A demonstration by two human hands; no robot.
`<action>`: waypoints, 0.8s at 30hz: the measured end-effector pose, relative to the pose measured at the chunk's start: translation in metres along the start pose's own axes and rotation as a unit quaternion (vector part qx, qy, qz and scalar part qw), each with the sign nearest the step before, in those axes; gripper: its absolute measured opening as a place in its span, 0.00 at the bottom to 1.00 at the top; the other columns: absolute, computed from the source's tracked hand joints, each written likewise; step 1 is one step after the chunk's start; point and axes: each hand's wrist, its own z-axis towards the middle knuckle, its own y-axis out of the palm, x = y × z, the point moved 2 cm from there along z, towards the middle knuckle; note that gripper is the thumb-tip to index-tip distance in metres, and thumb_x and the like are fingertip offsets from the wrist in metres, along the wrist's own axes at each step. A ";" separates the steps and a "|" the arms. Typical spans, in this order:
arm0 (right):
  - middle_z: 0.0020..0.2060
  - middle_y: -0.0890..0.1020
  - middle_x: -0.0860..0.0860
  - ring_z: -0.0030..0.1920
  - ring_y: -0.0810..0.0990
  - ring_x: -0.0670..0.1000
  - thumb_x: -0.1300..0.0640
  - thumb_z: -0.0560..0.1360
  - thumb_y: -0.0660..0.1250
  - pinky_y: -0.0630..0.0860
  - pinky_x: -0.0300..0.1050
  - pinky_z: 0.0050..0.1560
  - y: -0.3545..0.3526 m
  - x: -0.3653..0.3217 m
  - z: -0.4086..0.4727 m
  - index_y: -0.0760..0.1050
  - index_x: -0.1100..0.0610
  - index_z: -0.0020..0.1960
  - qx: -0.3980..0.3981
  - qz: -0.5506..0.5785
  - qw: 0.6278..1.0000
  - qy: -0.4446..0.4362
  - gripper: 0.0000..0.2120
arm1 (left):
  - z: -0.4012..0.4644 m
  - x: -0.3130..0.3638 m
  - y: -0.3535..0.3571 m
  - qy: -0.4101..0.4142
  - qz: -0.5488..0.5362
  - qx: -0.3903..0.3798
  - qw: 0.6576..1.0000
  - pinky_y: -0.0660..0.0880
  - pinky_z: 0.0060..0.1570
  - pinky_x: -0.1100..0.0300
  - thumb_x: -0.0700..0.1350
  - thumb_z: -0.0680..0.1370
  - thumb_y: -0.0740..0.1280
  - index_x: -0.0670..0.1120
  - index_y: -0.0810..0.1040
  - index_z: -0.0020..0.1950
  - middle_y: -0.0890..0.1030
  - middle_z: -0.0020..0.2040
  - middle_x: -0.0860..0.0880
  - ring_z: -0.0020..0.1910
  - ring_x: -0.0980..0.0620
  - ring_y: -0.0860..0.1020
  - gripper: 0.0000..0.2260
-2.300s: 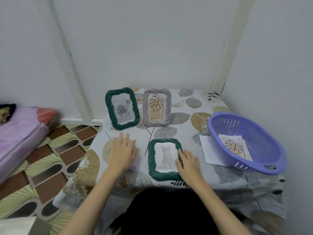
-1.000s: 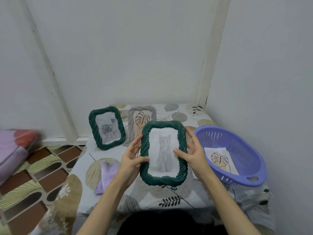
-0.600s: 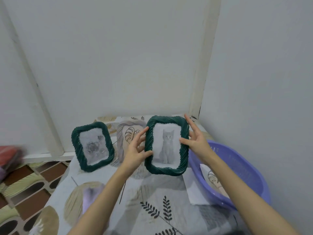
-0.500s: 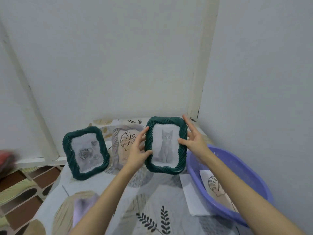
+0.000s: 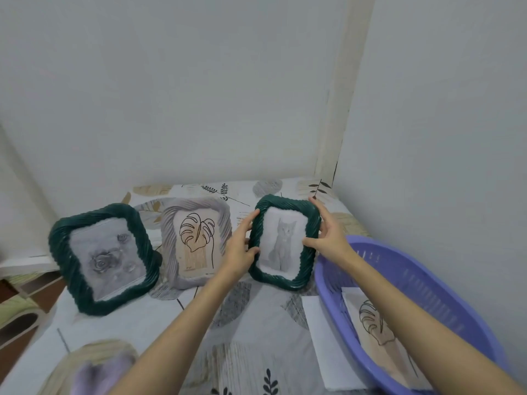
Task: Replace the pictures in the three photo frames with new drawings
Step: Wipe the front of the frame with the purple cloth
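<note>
3 photo frames stand upright in a row toward the back of the table (image 5: pixel 251 332), which is covered with a leaf-patterned cloth. The cat frame (image 5: pixel 285 242) at the right end is dark green with a twisted, rope-like border, and it holds a grey drawing of a sitting cat. Its lower edge is at the cloth, just beside the rim of the purple basket (image 5: pixel 427 283). The grey frame (image 5: pixel 196 240) in the middle shows a line drawing of a leaf, and the rose frame (image 5: pixel 102 259) at the left end, also dark green, shows a grey rose.

The left hand (image 5: pixel 241 248) is partly open and grips the cat frame's left edge, thumb on the front and fingers reaching up along the border. The right hand (image 5: pixel 328 230) grips the right edge the same way, thumb across the front and fingers extended up the side.

Inside the basket lies a leaf drawing (image 5: pixel 370 320) on paper. A white sheet (image 5: pixel 322 334) lies flat on the cloth, partly under the basket.
</note>
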 end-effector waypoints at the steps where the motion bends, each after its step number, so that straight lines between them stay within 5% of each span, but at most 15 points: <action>1: 0.56 0.69 0.35 0.53 0.78 0.39 0.78 0.68 0.63 0.77 0.45 0.56 0.000 0.001 0.001 0.58 0.55 0.73 -0.002 -0.005 1.000 -0.001 0.39 | 0.001 -0.002 0.001 0.003 0.000 0.000 1.000 0.75 0.47 0.67 0.25 0.72 0.61 0.58 0.61 0.70 0.67 0.68 0.47 0.61 0.47 0.74 0.36; 3: 0.57 0.71 0.41 0.50 0.76 0.31 0.78 0.67 0.64 0.76 0.30 0.50 0.000 0.003 0.003 0.58 0.56 0.73 -0.009 -0.026 1.000 -0.004 0.39 | 0.001 -0.006 0.000 0.005 0.000 0.001 1.000 0.75 0.50 0.65 0.25 0.72 0.61 0.59 0.61 0.70 0.67 0.68 0.47 0.60 0.48 0.74 0.36; 7: 0.58 0.70 0.48 0.54 0.73 0.43 0.74 0.67 0.67 0.72 0.24 0.47 0.003 0.003 0.005 0.55 0.52 0.73 -0.043 -0.082 0.996 -0.002 0.40 | -0.002 -0.009 -0.003 0.012 0.014 -0.003 1.000 0.75 0.56 0.57 0.25 0.73 0.60 0.62 0.60 0.68 0.66 0.69 0.47 0.58 0.50 0.75 0.37; 11: 0.56 0.70 0.47 0.51 0.74 0.46 0.73 0.68 0.67 0.74 0.32 0.48 0.002 0.003 0.007 0.53 0.51 0.73 -0.053 -0.105 0.993 0.014 0.41 | -0.003 -0.009 -0.001 0.022 0.038 -0.009 0.999 0.69 0.65 0.46 0.25 0.72 0.60 0.63 0.58 0.69 0.65 0.69 0.49 0.67 0.45 0.69 0.38; 14: 0.65 0.67 0.50 0.58 0.72 0.47 0.71 0.68 0.69 0.73 0.29 0.49 0.000 0.003 0.007 0.51 0.51 0.74 -0.058 -0.108 0.992 0.021 0.43 | -0.003 -0.011 0.000 0.009 0.061 -0.011 0.998 0.68 0.67 0.45 0.26 0.73 0.60 0.60 0.57 0.72 0.65 0.70 0.47 0.67 0.46 0.68 0.38; 16: 0.69 0.64 0.53 0.62 0.72 0.49 0.70 0.68 0.71 0.74 0.37 0.53 -0.004 0.002 0.005 0.49 0.50 0.75 -0.055 -0.073 0.995 0.037 0.46 | -0.004 -0.013 0.000 0.011 0.072 -0.019 0.997 0.66 0.68 0.45 0.26 0.72 0.61 0.61 0.55 0.73 0.63 0.71 0.49 0.69 0.48 0.66 0.40; 20: 0.66 0.67 0.58 0.56 0.76 0.54 0.70 0.68 0.72 0.75 0.40 0.52 -0.030 -0.009 -0.012 0.51 0.50 0.75 0.018 -0.024 0.999 0.045 0.45 | -0.021 -0.005 -0.001 0.046 0.127 0.007 0.991 0.53 0.73 0.58 0.29 0.72 0.64 0.52 0.53 0.75 0.60 0.73 0.52 0.71 0.60 0.57 0.37; 24: 0.60 0.71 0.51 0.57 0.73 0.51 0.67 0.69 0.71 0.69 0.41 0.56 -0.072 -0.013 -0.057 0.58 0.52 0.73 0.101 -0.165 0.981 0.025 0.38 | -0.071 0.011 0.017 0.062 0.098 0.029 0.993 0.64 0.67 0.62 0.33 0.76 0.62 0.46 0.66 0.69 0.70 0.66 0.52 0.66 0.56 0.68 0.23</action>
